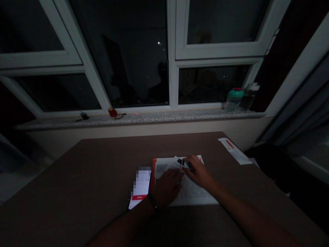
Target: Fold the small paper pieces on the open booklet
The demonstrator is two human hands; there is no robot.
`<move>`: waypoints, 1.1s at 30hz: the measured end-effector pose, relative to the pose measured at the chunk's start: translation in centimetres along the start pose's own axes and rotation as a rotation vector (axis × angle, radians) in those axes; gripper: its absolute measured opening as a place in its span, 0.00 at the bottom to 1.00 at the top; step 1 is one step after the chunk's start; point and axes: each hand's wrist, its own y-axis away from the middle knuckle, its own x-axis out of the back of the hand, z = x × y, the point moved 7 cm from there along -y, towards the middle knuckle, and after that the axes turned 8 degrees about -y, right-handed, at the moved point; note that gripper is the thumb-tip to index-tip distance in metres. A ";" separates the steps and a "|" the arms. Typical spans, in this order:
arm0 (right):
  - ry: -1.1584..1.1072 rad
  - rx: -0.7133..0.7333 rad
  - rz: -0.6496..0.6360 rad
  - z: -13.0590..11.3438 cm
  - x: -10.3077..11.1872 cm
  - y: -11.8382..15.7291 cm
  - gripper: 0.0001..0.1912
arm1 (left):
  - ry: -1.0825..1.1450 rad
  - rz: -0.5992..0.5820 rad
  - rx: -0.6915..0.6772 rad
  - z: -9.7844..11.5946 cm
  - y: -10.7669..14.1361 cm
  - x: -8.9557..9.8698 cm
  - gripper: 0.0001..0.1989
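Observation:
A printed sheet or booklet [196, 192] with an orange left edge lies on the brown table [102, 161]. My left hand [168, 185], with a dark band at the wrist, rests over its left part, fingers bent toward the middle. From the right, my right hand [197, 170] reaches over its upper part, thumb and fingers near a small dark and orange piece [182, 165]. The fingertips of both hands are close to this piece; whether either grips it is too dark to tell. A lit phone [141, 183] lies left of the booklet.
A paper strip [235, 151] with an orange block lies at the table's right edge. On the stone windowsill [159, 117] stand a green-lidded bottle [234, 100], a clear bottle [248, 97], a small red item [112, 112] and a small dark item [84, 116].

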 end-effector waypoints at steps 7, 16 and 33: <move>-0.024 0.097 -0.122 -0.7 -0.9 0.1 0.21 | -0.006 -0.007 0.013 -0.1 -0.1 -0.1 0.27; -0.004 0.085 -0.207 -0.6 -1.5 0.3 0.16 | 0.013 0.015 0.025 0.1 -0.1 0.4 0.22; 0.046 0.096 -0.215 -0.4 -1.8 0.4 0.17 | -0.026 -0.002 -0.029 0.3 -0.1 0.7 0.08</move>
